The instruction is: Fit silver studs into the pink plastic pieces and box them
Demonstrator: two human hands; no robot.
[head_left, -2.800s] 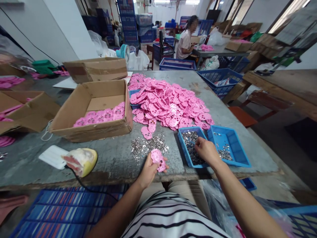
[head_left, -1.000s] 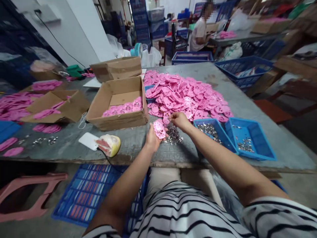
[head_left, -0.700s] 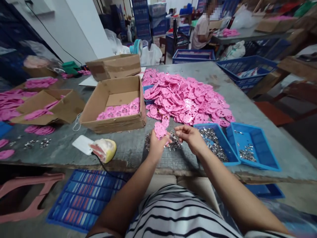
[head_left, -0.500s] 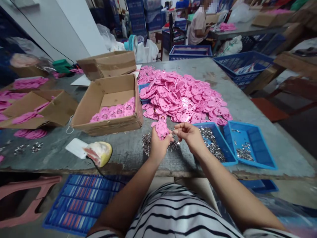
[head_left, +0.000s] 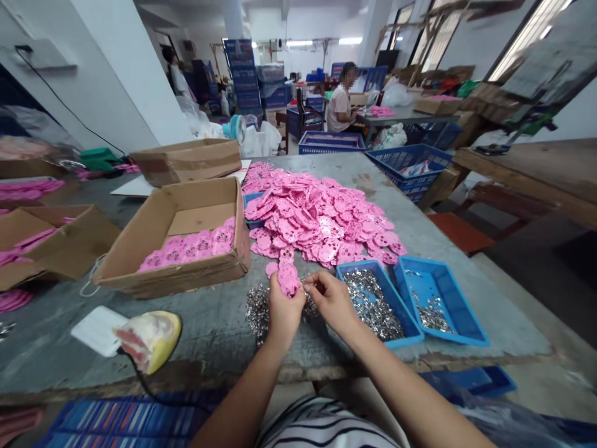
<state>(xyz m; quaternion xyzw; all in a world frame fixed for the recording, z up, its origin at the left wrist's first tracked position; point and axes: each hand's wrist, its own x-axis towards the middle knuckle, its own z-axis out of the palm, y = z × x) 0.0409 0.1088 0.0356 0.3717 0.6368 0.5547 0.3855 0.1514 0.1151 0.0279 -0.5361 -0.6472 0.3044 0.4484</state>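
My left hand (head_left: 283, 314) is closed around a flat pink piece with holes (head_left: 288, 278), held above the table. Close to its right side, my right hand (head_left: 329, 298) has thumb and fingers pinched together; whatever is between them is too small to make out. Below both hands lies a heap of small shiny metal parts (head_left: 257, 311). Beyond them spreads a large pile of similar pink pieces (head_left: 312, 214). To the right stand a blue tray (head_left: 409, 330) full of metal parts and a second blue tray (head_left: 466, 311) with fewer.
A cardboard box (head_left: 186, 283) with pink pieces in rows stands left of the pile. Nearer are a white flat object (head_left: 96, 330) and a yellow-rimmed, cloth-like item (head_left: 153, 339) with a black cord. A person (head_left: 340, 109) sits at a farther table.
The view has tilted up, showing more of the room. My right hand has come closer to the pink piece in my left hand.
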